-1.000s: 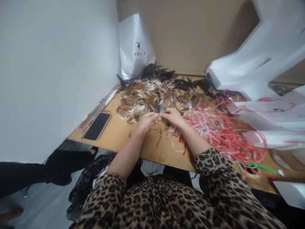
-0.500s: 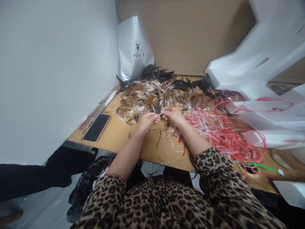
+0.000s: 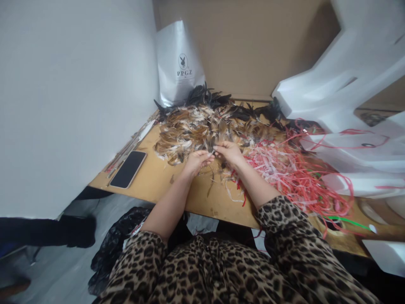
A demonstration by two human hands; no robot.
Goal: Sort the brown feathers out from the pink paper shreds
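Just in front of a spread heap of brown, white and black feathers (image 3: 186,131), my two hands meet fingertip to fingertip. My left hand (image 3: 199,161) is closed in a pinch near the quill end of a small dark feather (image 3: 212,143). My right hand (image 3: 229,153) pinches the same feather from the other side, by the look of it; the fingers partly hide it. Close to my right wrist lies a tangled pile of red, pink and white ribbon strips (image 3: 284,173). Loose thin feather bits (image 3: 210,181) are scattered on the wooden table (image 3: 152,181) below my hands.
A phone (image 3: 129,169) lies at the table's left, beside thin sticks along the wall. A white bag (image 3: 180,67) stands behind the feathers. White moulded pieces (image 3: 335,76) crowd the right side. A black plastic bag (image 3: 117,245) sits on the floor.
My hands stay almost in place, with small finger movements at the feather. At lower left, the dark leg of another person has drawn back leftward, showing more floor.
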